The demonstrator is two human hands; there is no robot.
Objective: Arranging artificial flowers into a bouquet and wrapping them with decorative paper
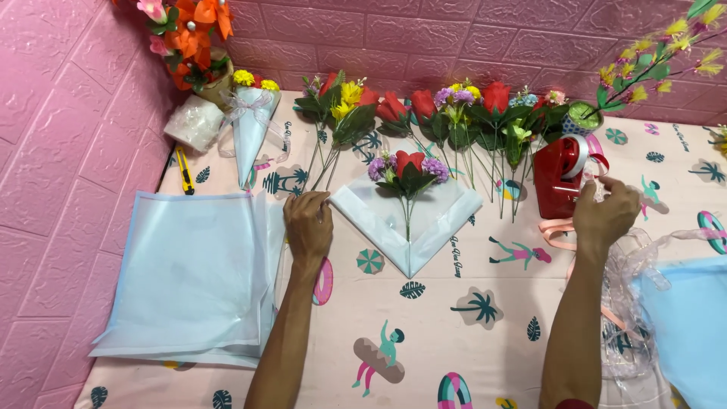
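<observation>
At nine o'clock on the tabletop (469, 341) lies a stack of pale blue wrapping sheets (189, 273). The left hand (308, 226) rests flat beside it, grip loose and holding nothing, fingertips at the corner of the folded sheet (435, 220) carrying a small bouquet (407, 173) at twelve o'clock. At two o'clock the right hand (606, 212) pinches clear tape at the red tape dispenser (560, 174).
</observation>
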